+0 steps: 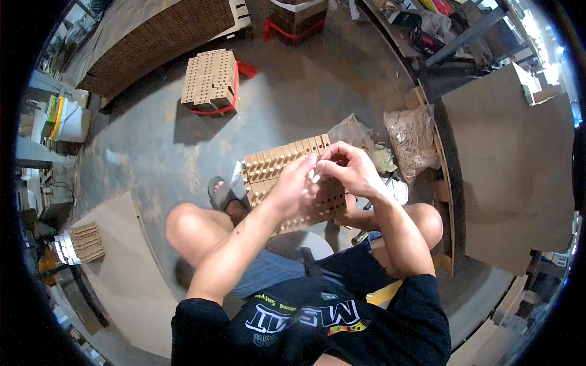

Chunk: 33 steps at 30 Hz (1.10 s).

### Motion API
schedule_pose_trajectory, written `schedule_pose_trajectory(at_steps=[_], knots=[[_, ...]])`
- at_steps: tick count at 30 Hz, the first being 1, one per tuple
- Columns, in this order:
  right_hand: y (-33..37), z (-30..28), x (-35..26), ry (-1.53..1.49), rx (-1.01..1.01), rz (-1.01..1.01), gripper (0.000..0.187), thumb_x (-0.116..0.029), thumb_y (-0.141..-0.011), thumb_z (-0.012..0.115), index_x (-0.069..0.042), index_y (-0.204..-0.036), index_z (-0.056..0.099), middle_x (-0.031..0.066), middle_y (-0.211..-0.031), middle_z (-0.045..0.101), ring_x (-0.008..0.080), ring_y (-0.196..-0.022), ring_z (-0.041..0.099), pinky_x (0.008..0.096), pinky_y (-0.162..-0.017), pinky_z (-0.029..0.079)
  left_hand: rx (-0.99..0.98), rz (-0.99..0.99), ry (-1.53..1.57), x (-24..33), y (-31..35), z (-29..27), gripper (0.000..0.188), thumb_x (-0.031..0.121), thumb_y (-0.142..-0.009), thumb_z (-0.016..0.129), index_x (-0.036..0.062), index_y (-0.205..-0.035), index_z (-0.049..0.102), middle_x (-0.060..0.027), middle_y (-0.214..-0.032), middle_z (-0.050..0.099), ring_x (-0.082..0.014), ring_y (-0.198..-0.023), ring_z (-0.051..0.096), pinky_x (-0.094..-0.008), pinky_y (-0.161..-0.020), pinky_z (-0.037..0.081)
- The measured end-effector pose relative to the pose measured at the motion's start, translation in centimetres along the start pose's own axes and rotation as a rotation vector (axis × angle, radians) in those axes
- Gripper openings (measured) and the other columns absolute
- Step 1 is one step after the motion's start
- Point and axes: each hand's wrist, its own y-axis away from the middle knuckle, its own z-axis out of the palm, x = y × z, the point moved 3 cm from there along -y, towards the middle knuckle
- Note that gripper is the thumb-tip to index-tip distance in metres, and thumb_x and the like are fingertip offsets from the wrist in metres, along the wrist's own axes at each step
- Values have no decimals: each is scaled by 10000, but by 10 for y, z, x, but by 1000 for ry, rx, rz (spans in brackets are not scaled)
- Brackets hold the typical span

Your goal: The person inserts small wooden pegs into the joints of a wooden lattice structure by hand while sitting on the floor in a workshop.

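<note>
Left hand (294,184) curled round pale pegs (315,177); right hand (350,171) pinched thumb to fingertip, couldn't tell on what. Drilled brown blocks (305,146), partly pegged, sat below, between knees (185,224).

Tan drilled blocks (310,146) in tight rows; few pale pegs (315,178) held above; more standing in left-side holes

A black, white-lettered T-shirt (299,335) is worn with blue shorts (268,274).
</note>
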Motion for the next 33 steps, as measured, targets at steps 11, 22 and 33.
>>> schedule_pose_trajectory(at_steps=[11,22,33], knots=[[-23,-11,-1,227,271,-301,208,-159,-920,729,-41,-1090,736,105,-1039,752,203,-942,711,328,-847,561,34,252,241,36,-1,-25,204,262,-1047,539,68,-1093,581,-37,-825,563,-69,-594,511,-184,-439,379],[-26,16,-13,766,257,-676,119,-125,-824,703,-85,-936,714,100,-886,685,318,-889,684,430,-794,539,14,286,301,40,11,-41,240,271,-1055,531,51,-1137,579,-66,-894,586,-103,-652,541,-224,-497,409],[-32,18,-33,562,108,-346,256,-180,-881,710,-89,-1118,741,133,-1049,721,263,-970,699,403,-865,539,62,235,171,29,3,-50,173,241,-1046,567,74,-1080,597,-28,-834,591,-86,-610,556,-205,-466,406]])
